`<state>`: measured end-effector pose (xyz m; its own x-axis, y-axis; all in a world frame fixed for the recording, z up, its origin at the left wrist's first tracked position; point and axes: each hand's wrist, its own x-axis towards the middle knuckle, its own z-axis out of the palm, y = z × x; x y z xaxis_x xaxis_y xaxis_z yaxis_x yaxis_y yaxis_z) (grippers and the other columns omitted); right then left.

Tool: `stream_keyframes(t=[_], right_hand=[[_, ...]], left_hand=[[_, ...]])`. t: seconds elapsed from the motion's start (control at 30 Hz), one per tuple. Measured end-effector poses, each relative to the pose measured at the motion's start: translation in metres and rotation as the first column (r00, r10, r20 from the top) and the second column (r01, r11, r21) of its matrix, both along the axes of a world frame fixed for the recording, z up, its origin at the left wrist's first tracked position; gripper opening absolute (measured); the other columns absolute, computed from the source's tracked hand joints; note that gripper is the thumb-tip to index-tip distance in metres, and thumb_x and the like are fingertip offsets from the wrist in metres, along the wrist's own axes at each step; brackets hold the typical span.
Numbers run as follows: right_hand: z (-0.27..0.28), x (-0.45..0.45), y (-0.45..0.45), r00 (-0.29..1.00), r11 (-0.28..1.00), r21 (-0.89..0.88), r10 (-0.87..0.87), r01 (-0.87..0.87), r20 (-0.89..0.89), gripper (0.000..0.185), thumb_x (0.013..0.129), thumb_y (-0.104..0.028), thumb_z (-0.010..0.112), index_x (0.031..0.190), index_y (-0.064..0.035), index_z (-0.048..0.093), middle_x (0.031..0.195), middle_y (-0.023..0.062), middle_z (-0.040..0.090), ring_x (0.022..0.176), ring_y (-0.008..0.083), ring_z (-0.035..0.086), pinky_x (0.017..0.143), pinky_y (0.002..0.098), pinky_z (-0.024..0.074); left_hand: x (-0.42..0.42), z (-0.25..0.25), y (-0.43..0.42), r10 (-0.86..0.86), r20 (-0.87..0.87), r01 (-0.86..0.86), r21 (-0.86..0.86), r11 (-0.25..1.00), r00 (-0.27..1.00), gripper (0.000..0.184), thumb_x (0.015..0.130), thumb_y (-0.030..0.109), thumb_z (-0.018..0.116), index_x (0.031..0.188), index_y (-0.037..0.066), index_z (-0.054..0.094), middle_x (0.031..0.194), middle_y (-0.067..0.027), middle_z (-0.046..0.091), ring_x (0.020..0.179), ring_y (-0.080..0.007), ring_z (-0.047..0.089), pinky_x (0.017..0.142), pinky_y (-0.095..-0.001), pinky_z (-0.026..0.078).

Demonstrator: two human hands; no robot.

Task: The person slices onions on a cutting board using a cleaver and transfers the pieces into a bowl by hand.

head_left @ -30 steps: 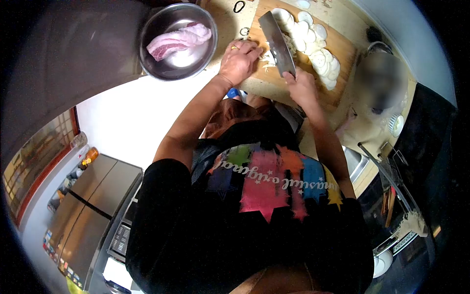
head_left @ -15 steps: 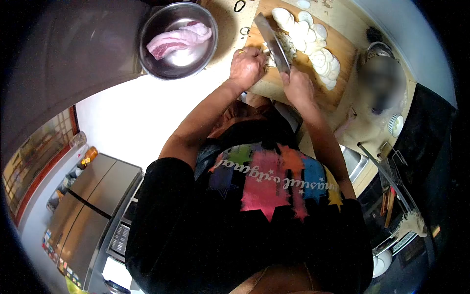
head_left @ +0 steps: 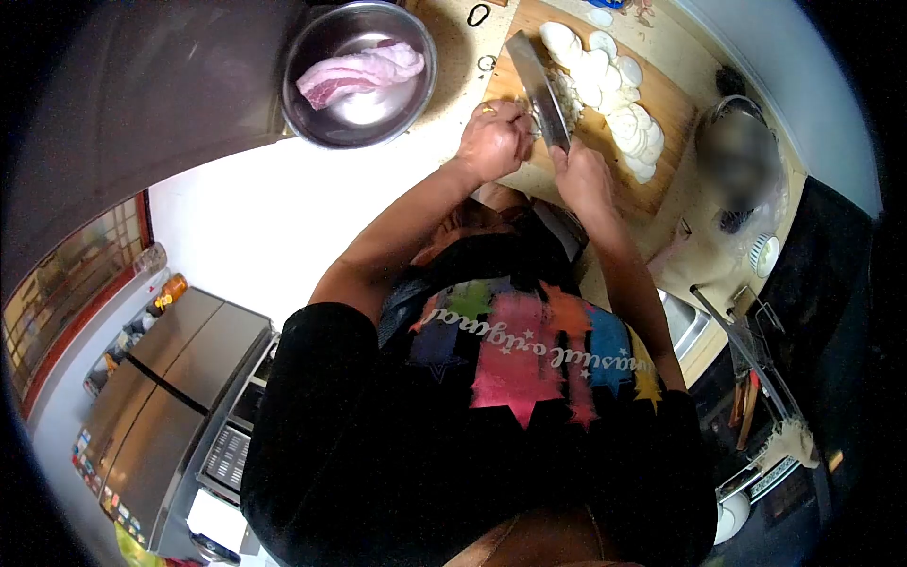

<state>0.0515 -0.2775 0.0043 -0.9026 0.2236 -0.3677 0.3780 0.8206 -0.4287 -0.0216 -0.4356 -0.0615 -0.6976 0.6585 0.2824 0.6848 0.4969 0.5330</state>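
Note:
My right hand (head_left: 584, 175) is closed round the handle of a broad cleaver (head_left: 540, 92), whose blade points up and to the left over a wooden cutting board (head_left: 669, 104). Just left of the blade, my left hand (head_left: 498, 142) rests at the board's edge with curled fingers; what lies under them is hidden. Small chopped white pieces (head_left: 569, 99) lie along the blade's right side. Pale round slices (head_left: 633, 134) overlap in a long row across the right part of the board.
A metal bowl (head_left: 427, 90) with a slab of raw meat (head_left: 364, 74) stands at the upper left. Black rings (head_left: 479, 15) lie between bowl and board. Right of the board are a blurred round item (head_left: 737, 156), a striped cup (head_left: 764, 255) and a sink (head_left: 682, 326).
My left hand has moved right, closer to the cleaver, and its fingers are more curled. The cleaver has shifted slightly and stays in my right hand. The view has moved a little.

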Motion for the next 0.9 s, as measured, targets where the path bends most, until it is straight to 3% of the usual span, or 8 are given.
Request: stream_keyframes(t=[0.13,0.23,0.33,0.53,0.63,0.73,0.9], right_hand=[[0.006,-0.002,0.004,0.997,0.997,-0.05,-0.065,0.063,-0.038,0.028,0.091,-0.025,0.058,0.091,0.0026,0.06,0.078,0.0273,0.063,0.077,0.0472,0.061,0.071,0.0538,0.0476],[0.019,0.006,0.005,1.0,1.0,-0.03,-0.003,0.003,-0.007,0.027,0.089,-0.026,0.06,0.09,0.0016,0.061,0.077,0.0277,0.062,0.077,0.0446,0.063,0.07,0.0536,0.0479],[0.008,0.012,0.003,0.997,0.997,-0.018,0.081,-0.081,0.002,0.027,0.088,-0.025,0.061,0.089,0.0019,0.061,0.079,0.0267,0.063,0.079,0.0448,0.063,0.071,0.0534,0.0481],[-0.002,-0.001,0.002,1.0,0.998,-0.057,-0.027,0.027,-0.011,0.03,0.09,-0.027,0.059,0.096,0.0016,0.062,0.082,0.0266,0.064,0.081,0.0457,0.062,0.073,0.0527,0.0477],[0.007,-0.002,0.002,0.997,0.998,-0.049,-0.044,0.042,-0.057,0.027,0.089,-0.026,0.061,0.088,0.0011,0.062,0.079,0.0251,0.064,0.079,0.0434,0.064,0.072,0.0532,0.0493],[0.016,0.002,0.003,0.997,0.997,-0.023,0.07,-0.069,0.038,0.029,0.089,-0.028,0.061,0.09,0.001,0.062,0.08,0.0248,0.064,0.077,0.0441,0.063,0.072,0.0534,0.0494],[-0.01,0.001,-0.002,0.999,0.998,-0.031,0.047,-0.047,-0.004,0.029,0.089,-0.028,0.061,0.093,0.0006,0.06,0.08,0.0255,0.064,0.079,0.046,0.062,0.071,0.0528,0.0474]], left_hand=[[-0.003,-0.002,0.006,0.016,-0.038,-0.017,-0.028,0.999,0.999,0.023,0.073,0.016,0.069,0.095,0.01,0.067,0.092,-0.0087,0.063,0.089,-0.0279,0.06,0.077,-0.0405,0.048],[-0.004,-0.001,0.008,0.048,0.028,-0.045,-0.094,0.995,0.998,0.019,0.073,0.013,0.067,0.093,0.01,0.067,0.089,-0.0076,0.064,0.087,-0.0272,0.06,0.076,-0.0394,0.049],[-0.004,-0.009,0.004,0.028,0.014,-0.028,-0.025,0.999,1.0,0.018,0.073,0.012,0.066,0.091,0.01,0.067,0.089,-0.0067,0.064,0.088,-0.027,0.061,0.076,-0.0393,0.049],[0.001,-0.005,0.002,0.059,-0.076,-0.049,0.124,0.991,0.995,0.018,0.072,0.011,0.067,0.09,0.01,0.067,0.09,-0.0053,0.065,0.089,-0.0267,0.061,0.076,-0.0382,0.048],[0.0,-0.004,-0.001,0.058,-0.039,-0.054,0.098,0.994,0.998,0.018,0.071,0.009,0.068,0.089,0.01,0.067,0.088,-0.0056,0.065,0.088,-0.0276,0.061,0.076,-0.0381,0.048],[0.002,0.0,-0.001,0.098,-0.009,-0.098,0.013,0.995,0.995,0.013,0.073,0.011,0.068,0.086,0.011,0.068,0.085,-0.0038,0.063,0.088,-0.0248,0.06,0.083,-0.0365,0.046],[0.002,-0.007,-0.004,0.072,-0.041,-0.067,0.109,0.992,0.997,0.013,0.072,0.009,0.067,0.085,0.01,0.067,0.084,-0.0061,0.063,0.084,-0.0267,0.061,0.079,-0.0377,0.047]])
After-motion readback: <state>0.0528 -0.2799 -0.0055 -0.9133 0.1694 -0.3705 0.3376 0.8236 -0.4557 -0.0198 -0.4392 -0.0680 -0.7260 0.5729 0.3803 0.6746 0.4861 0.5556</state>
